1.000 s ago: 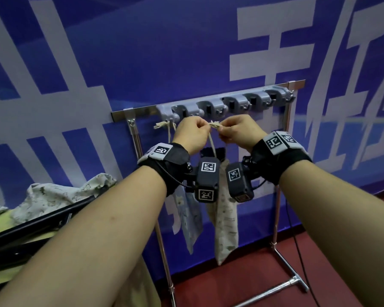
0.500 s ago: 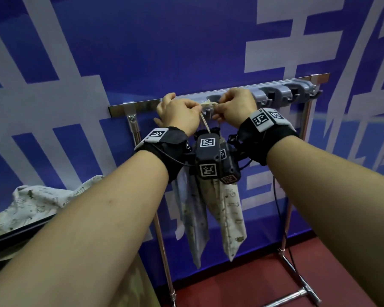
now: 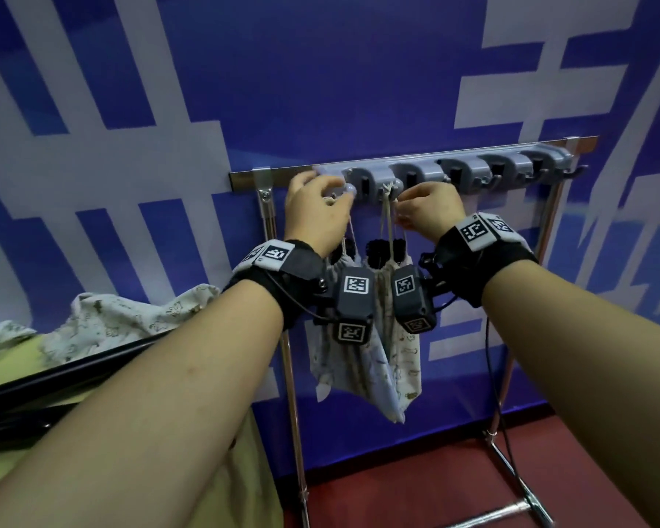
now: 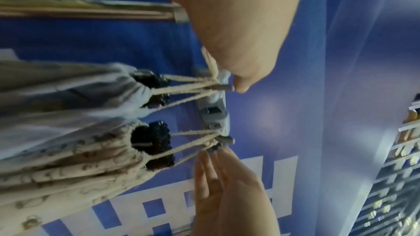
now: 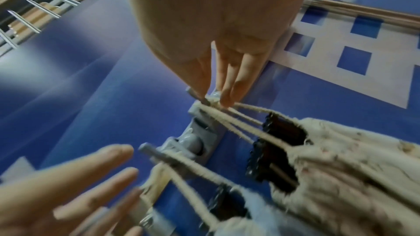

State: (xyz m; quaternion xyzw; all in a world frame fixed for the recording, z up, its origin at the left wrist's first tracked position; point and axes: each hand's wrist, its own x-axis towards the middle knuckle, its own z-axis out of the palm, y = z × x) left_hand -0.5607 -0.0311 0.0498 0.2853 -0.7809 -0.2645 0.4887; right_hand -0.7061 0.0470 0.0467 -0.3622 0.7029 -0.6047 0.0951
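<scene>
A grey hook rail [image 3: 469,171] tops a metal stand. Two drawstring bags hang from its two leftmost hooks: a bluish-white bag [image 3: 332,360] [image 4: 68,85] and a beige printed bag [image 3: 404,360] [image 5: 341,159]. My right hand [image 3: 401,215] [image 5: 216,96] pinches the beige bag's cord [image 3: 387,222] at its knot on the second hook. My left hand [image 3: 336,194] [image 5: 102,177] is at the first hook with its fingers spread straight, touching the other bag's cord [image 4: 193,80]. Both bags' mouths are drawn tight, showing dark lining.
Several bare hooks [image 3: 511,173] lie along the rail to my right. A pile of printed cloth [image 3: 130,318] and a black bar [image 3: 73,371] sit on a yellow-green surface at left. The stand's legs [image 3: 519,482] rest on red floor against a blue banner wall.
My hands were together, lifting the beige bag's cord to the rail. That cord now sits over the second hook, and my left hand has shifted left to the first hook and spread its fingers.
</scene>
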